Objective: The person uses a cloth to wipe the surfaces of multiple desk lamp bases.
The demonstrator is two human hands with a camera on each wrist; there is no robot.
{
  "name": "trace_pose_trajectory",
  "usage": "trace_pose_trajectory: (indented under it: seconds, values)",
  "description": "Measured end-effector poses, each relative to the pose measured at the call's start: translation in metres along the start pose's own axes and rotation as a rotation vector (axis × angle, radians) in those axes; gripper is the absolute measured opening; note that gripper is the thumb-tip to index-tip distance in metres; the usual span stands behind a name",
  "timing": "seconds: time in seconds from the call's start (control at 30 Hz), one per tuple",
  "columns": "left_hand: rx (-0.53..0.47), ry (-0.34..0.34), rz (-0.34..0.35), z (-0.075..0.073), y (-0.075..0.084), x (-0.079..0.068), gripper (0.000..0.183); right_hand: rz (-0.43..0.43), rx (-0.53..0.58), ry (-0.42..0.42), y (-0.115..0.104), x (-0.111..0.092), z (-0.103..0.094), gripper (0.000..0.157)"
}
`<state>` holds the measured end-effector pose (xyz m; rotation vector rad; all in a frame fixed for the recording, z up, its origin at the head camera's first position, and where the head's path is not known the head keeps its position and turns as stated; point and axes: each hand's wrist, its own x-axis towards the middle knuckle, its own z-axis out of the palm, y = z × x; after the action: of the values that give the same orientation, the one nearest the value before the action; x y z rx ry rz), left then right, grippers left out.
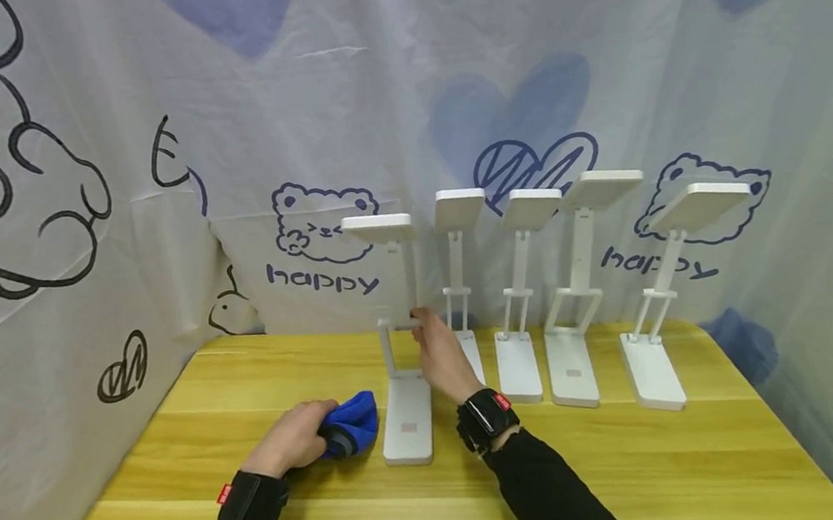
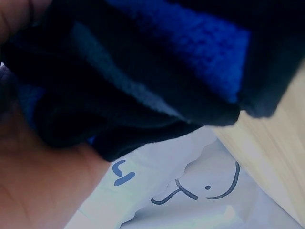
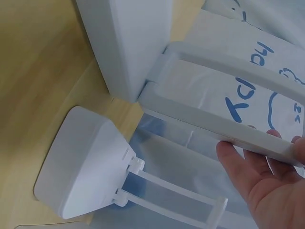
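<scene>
The white stand (image 1: 411,423) stands upright on the bench (image 1: 665,493), to the left of four more white stands (image 1: 571,375). The right grip (image 1: 445,359) pinches one side bar (image 3: 200,120) of its folding frame. The left grip (image 1: 294,437) holds a bunched-up blue cloth (image 1: 356,422) just beside the stand's bottom part.

The right grip is well above the bottom part, so a hard push or pull could tip the stand over. The frame has joints, so it might fold and nip a finger. The right grip is also close to the nearest other stand (image 1: 459,210). A fast swing to the right might knock that one into the next. If the left grip goes loose, the cloth could drop.

The bench's back edge is near the stands, and a printed sheet (image 1: 375,63) hangs behind them, so there is little room that way. There is more bare wood to the left and in front.
</scene>
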<state>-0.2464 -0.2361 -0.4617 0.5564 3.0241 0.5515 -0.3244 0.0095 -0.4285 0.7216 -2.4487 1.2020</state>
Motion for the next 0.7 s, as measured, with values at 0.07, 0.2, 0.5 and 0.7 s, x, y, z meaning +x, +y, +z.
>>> trace_pose_trajectory:
  seconds: [0.07, 0.2, 0.5, 0.7]
  values:
    - [0.000, 0.002, 0.001, 0.000, 0.000, 0.000, 0.040, -0.002, 0.017, -0.009, 0.001, -0.003, -0.002, 0.032]
    - [-0.003, 0.004, -0.005, 0.000, 0.001, 0.000, 0.039, -0.025, 0.034, -0.010, 0.001, -0.010, -0.007, 0.032]
    - [0.024, 0.030, -0.011, -0.001, 0.003, 0.000, 0.039, -0.097, 0.043, 0.016, 0.002, -0.029, -0.017, 0.034]
    - [0.035, 0.033, 0.007, 0.001, 0.003, -0.002, 0.039, -0.083, 0.065, -0.015, 0.003, -0.040, -0.022, 0.035]
